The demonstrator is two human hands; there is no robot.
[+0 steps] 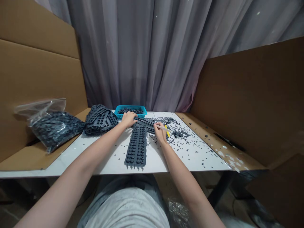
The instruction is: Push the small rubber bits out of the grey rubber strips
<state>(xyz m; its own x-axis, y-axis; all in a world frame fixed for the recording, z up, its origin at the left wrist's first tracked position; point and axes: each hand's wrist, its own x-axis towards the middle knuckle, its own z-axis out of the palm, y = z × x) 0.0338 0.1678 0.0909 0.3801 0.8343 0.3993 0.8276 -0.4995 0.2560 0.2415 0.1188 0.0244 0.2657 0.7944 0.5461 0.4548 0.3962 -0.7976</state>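
My left hand (129, 119) is closed on the left end of a dark rubber strip with rows of round holes (145, 122). At the strip's right end, my right hand (160, 131) is closed around a slim white stick (164, 128); whether it also pinches the strip is hard to tell. Just beyond the right fingers lies a yellow stick-like piece (167, 131). Below the strip, a dark rubber sheet with rows of raised round knobs (136, 147) lies lengthwise toward me. Another perforated sheet (163, 120) lies flat behind.
Small dark discs (190, 141) are scattered over the white table's right side (163, 163). A blue basket (117, 111) of dark pieces stands at the back. Left are a heap of perforated sheets (99, 120) and a clear bag of dark rings (57, 126). Cardboard walls (251, 95) flank the table.
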